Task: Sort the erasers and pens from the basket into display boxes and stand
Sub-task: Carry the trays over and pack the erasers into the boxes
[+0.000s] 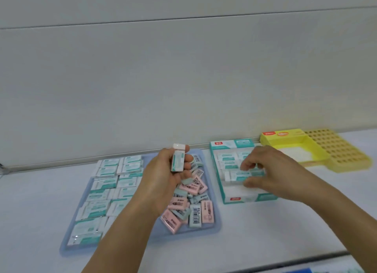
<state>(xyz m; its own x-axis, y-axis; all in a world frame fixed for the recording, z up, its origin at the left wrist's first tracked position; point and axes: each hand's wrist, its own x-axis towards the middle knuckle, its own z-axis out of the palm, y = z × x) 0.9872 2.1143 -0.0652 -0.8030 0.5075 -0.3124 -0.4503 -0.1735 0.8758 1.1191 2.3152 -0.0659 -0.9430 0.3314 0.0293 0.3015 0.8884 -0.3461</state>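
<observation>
My left hand [163, 177] holds a white eraser in a teal sleeve [178, 160] upright above the blue tray [69, 238]. In the tray lie several white-and-teal erasers [106, 183] on the left and a pile of pink and pale green erasers [191, 203] on the right. My right hand [265, 170] reaches into the teal and white display box [228, 199], its thumb and fingers pinching a white-and-teal eraser [242, 175] in the front row. More erasers of that kind [227, 157] fill the rows behind it.
A yellow display box [293, 144] stands at the back right, beside a yellow stand with a grid of holes [336, 150]. Everything rests on a white table [255, 232] against a pale wall; the table's front edge runs at the lower right.
</observation>
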